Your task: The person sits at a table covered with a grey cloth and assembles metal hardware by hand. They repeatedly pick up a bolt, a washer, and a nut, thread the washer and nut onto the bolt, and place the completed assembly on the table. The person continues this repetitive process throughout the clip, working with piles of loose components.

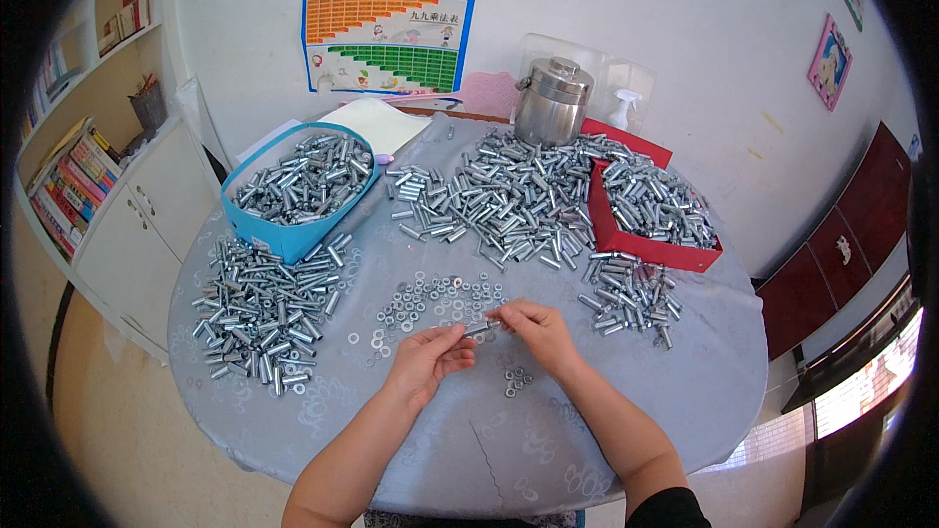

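Over the near middle of the table, my left hand (426,366) pinches a silver expansion bolt (477,329) between thumb and fingers. The fingertips of my right hand (536,334) close on the bolt's other end; whether they also hold a nut or washer is too small to tell. Just beyond my hands lies a loose spread of nuts (399,307), with flat washers (354,338) at its left side. A small cluster of nuts (512,389) rests on the cloth between my forearms.
A blue box (279,239) full of bolts stands at the back left, with a bolt heap (264,313) before it. Another large heap (523,186) covers the back middle. At right, a red box (650,253) holds more. A steel pot (553,108) and spray bottle (621,112) stand behind.
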Tool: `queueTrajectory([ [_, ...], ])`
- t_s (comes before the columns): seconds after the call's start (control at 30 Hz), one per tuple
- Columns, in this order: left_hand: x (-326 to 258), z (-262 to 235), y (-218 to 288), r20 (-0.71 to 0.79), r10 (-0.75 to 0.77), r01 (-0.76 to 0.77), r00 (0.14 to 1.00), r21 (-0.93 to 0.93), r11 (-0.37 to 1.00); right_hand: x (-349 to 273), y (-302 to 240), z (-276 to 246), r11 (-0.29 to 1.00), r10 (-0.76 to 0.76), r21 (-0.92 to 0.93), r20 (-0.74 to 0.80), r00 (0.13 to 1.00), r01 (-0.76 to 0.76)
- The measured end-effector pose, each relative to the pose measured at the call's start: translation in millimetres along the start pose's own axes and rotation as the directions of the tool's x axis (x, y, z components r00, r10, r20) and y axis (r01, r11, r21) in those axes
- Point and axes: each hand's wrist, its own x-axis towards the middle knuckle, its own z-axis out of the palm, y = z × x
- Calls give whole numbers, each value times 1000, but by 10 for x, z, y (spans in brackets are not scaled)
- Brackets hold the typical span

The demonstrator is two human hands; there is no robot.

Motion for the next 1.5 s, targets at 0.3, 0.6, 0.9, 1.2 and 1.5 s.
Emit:
queueTrajectory([
  [0.3,2,-3,0,2,18,-18,1000,-39,999,89,152,-176,683,-325,-718,-130,937,138],
  [0.6,-6,14,6,-22,31,-32,999,-51,998,76,82,-158,584,-299,-804,-79,951,117],
  [0.9,-1,3,8,-43,39,-41,998,-63,997,-11,-96,-24,967,-162,-194,37,986,167],
  [1.2,-3,9,1,-72,81,-79,994,21,997,-58,-162,2,885,-208,-400,121,970,240],
  [1.5,4,18,3,-94,118,-108,989,100,989,-73,-94,8,757,-411,-476,186,893,447],
])
